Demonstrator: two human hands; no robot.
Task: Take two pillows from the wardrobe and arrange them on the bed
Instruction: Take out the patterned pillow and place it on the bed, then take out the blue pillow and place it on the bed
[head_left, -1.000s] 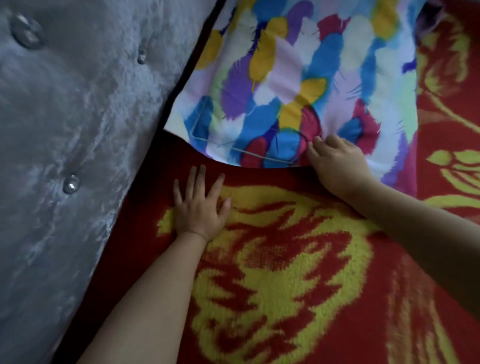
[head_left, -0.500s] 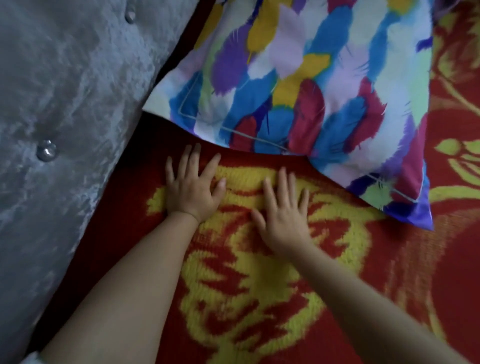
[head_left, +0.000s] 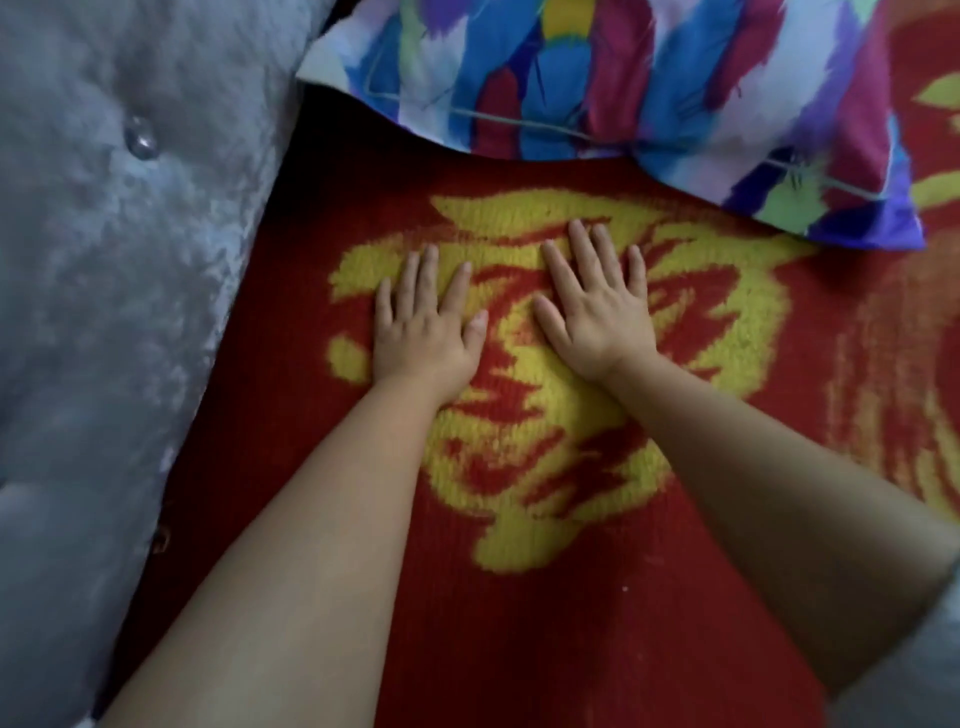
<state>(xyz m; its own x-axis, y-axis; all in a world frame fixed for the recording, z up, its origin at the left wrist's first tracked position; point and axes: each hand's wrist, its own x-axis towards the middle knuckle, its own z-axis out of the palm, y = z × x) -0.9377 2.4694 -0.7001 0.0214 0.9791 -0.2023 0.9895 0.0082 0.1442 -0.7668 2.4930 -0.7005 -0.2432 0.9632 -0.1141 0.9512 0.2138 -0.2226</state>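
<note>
A pillow (head_left: 623, 88) with a bright feather print in blue, purple, magenta and white lies at the top of the view, its left corner against the headboard. It rests on a red blanket with a yellow pattern (head_left: 545, 597) that covers the bed. My left hand (head_left: 426, 327) lies flat on the blanket, palm down, fingers spread, holding nothing. My right hand (head_left: 597, 306) lies flat beside it, also spread and empty. Both hands are below the pillow and apart from it. Only one pillow is visible.
A grey tufted velvet headboard (head_left: 104, 312) with shiny buttons fills the left side. A dark gap runs between it and the blanket. The blanket stretches on to the right and toward the bottom of the view.
My right hand let go of the pillow's edge and came down flat on the blanket next to my left hand. The view shifted, so the pillow now sits higher in the frame.
</note>
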